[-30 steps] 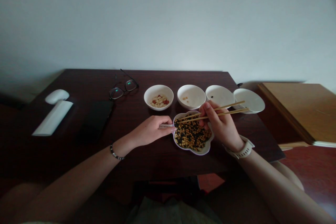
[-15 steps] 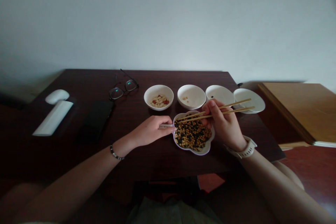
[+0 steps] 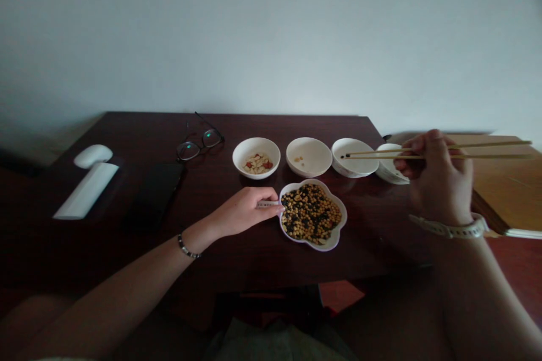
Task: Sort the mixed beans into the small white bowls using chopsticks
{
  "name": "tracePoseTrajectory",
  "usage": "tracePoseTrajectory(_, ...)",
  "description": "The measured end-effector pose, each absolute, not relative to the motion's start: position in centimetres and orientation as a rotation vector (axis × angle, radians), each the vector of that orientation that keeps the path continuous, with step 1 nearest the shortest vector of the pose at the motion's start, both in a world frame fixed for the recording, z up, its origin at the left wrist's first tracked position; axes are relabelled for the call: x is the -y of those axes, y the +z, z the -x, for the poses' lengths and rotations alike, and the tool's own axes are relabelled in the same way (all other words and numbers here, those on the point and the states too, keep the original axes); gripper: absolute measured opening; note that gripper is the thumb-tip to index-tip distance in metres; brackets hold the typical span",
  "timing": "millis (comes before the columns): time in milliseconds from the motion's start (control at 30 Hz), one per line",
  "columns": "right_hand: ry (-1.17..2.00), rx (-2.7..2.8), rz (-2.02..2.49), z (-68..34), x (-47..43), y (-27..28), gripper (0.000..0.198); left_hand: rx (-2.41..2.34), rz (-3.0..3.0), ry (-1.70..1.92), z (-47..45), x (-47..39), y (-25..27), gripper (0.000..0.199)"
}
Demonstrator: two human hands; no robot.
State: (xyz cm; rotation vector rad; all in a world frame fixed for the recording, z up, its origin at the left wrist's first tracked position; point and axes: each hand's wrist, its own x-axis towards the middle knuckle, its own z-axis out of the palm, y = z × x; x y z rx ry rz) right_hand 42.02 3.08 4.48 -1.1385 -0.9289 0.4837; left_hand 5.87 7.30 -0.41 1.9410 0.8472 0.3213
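Note:
My left hand (image 3: pixel 248 208) grips the short handle of a flower-shaped dish (image 3: pixel 340 231) filled with mixed yellow and black beans (image 3: pixel 311 211). In my right hand (image 3: pixel 444 177) is a pair of chopsticks (image 3: pixel 381 154), their tips reaching into the third white bowl (image 3: pixel 358 168) from the left. A dark bean shows at the tips, and another lies beside it in that bowl. Partly behind my right hand stands the fourth white bowl (image 3: pixel 387 172). Pale and reddish nut pieces (image 3: pixel 257 163) lie in the leftmost bowl (image 3: pixel 241 166). A few pale beans rest in the second bowl (image 3: pixel 315 161).
Eyeglasses (image 3: pixel 200 145) lie at the back of the dark table (image 3: pixel 237 259), near a flat black object (image 3: pixel 154 194). A white rounded object (image 3: pixel 93 155) and a long white case (image 3: pixel 87 192) sit at the left. A wooden surface (image 3: pixel 508 197) stands at the right.
My right hand has moved right and away from the dish, carrying the chopsticks to the third bowl. A second dark bean now shows there. My left hand stays on the handle.

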Motion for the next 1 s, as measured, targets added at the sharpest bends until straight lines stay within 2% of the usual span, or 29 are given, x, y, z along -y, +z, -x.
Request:
tracePoseTrajectory(200, 0.513, 0.952, 1.155, -42.2, -3.4, 3.6, 0.034, -0.836, -1.912, 0.332, -5.7, -7.4, -0.6, 0.034)
tracePoseTrajectory(533, 1.136, 1.265, 1.192, -34.8, -1.4, 1.9, 0.044, -0.850, -1.918, 0.321, -6.1, -7.3, 0.1, 0.034)
tracePoseTrajectory(1000, 1.103, 1.414, 1.158, -33.3, -1.2, 1.5, 0.043, -0.848, -1.923, 0.334, -6.2, -7.2, 0.1, 0.034)
